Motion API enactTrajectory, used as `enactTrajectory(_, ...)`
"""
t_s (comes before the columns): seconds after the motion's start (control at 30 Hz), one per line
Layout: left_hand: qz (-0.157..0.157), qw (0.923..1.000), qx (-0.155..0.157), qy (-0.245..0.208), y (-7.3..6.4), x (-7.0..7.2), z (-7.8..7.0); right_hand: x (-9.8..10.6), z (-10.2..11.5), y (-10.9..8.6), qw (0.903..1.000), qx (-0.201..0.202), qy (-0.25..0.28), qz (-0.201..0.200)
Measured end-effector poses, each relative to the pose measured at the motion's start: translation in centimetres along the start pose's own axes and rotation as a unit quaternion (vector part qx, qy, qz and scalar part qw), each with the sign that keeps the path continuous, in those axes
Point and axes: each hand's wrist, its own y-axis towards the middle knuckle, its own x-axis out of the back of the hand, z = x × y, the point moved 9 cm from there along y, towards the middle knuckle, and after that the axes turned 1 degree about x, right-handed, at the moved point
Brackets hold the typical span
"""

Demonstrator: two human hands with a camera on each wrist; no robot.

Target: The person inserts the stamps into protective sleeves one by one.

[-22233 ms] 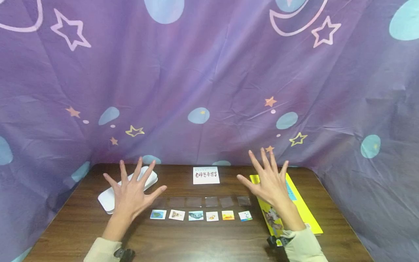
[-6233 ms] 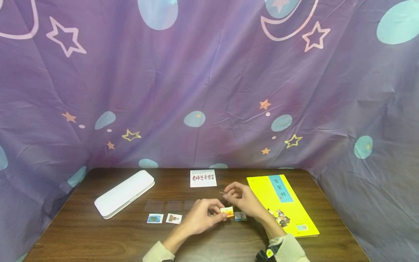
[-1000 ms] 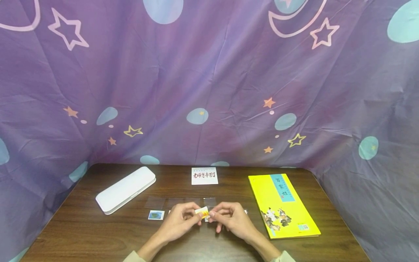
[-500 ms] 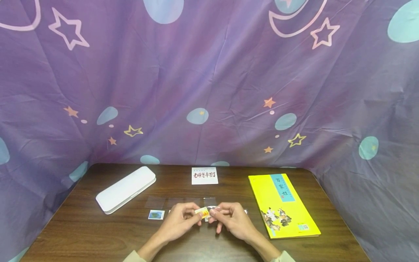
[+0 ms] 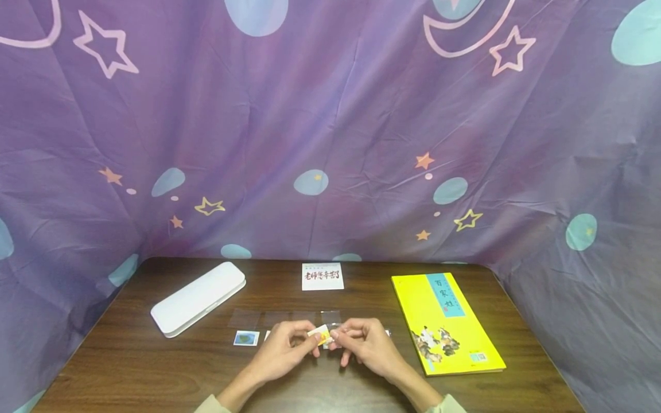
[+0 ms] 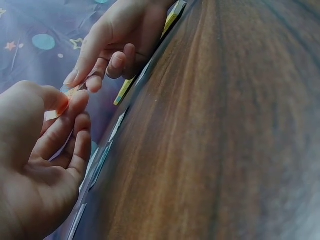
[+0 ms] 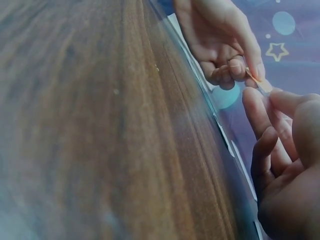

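Between thumb and forefinger my left hand (image 5: 284, 347) pinches a small white-edged picture card (image 5: 323, 332) with an orange and yellow print. My right hand (image 5: 370, 349) pinches a clear plastic sleeve (image 5: 335, 326) against the card's right end. Both hands meet above the front middle of the table, fingertips almost together. Beside the left hand lies a card with a blue and green picture (image 5: 246, 338). More cards in that row are mostly hidden under the hands. Behind them lie several flat clear sleeves (image 5: 330, 317).
A white oblong case (image 5: 198, 299) lies at the left of the brown wooden table (image 5: 129, 367). A white card with dark red writing (image 5: 322, 277) lies at the back middle. At the right is a yellow book (image 5: 459, 338). A purple curtain (image 5: 330, 115) hangs behind.
Since several seconds ago, both hands have come together, bringing the orange card and the clear sleeve to each other. Over the last second they have barely moved; the film glints at the right fingertips.
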Motion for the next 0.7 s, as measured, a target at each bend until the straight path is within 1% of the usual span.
enactTrajectory(0.27, 0.006, 0.9999, -0.01, -0.004, 0.06, -0.07, -0.16, 0.12, -0.09, -0.08, 0.9999, -0.003, 0.009, -0.005)
enactTrajectory(0.7, 0.004, 0.9999, -0.008, 0.006, 0.02, -0.07, -0.16, 0.0, -0.02, -0.05, 0.9995, 0.0, 0.032, -0.009)
